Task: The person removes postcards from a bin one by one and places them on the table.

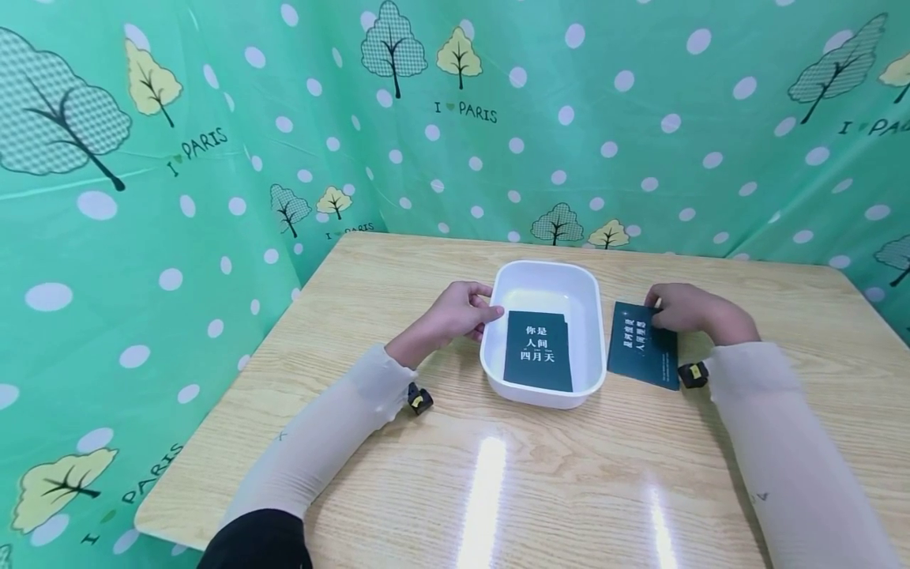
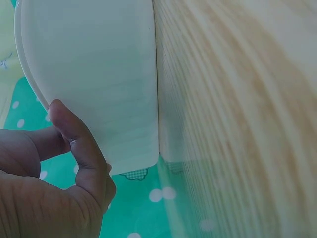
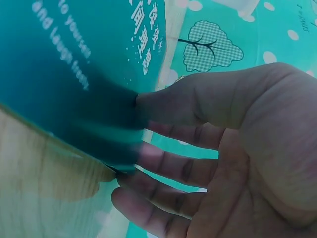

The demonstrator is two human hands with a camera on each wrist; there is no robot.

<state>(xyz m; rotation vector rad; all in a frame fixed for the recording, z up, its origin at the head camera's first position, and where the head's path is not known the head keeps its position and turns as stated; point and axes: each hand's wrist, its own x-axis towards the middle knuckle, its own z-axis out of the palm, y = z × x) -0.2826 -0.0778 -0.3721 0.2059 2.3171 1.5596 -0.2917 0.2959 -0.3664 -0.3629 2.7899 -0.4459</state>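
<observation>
Pale right sleeve (image 1: 792, 450) nearest; beyond it, my right hand (image 1: 693, 307) pinches the green card (image 1: 642, 352) just right of the white basin (image 1: 587, 332), long axis unclear. Left hand (image 1: 458, 310) grips basin's left rim. Right wrist view: fingers under card. Head view alone: second card (image 1: 538, 352) inside basin.

Dark green, white-lettered cards (image 1: 636, 361); plain white tub (image 1: 588, 344); pale wood-grained desk (image 1: 569, 466); white-dotted green curtain (image 1: 490, 141), tree-printed, yellow and checked.

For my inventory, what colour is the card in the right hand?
The card is dark teal, clearest in the head view.
</observation>
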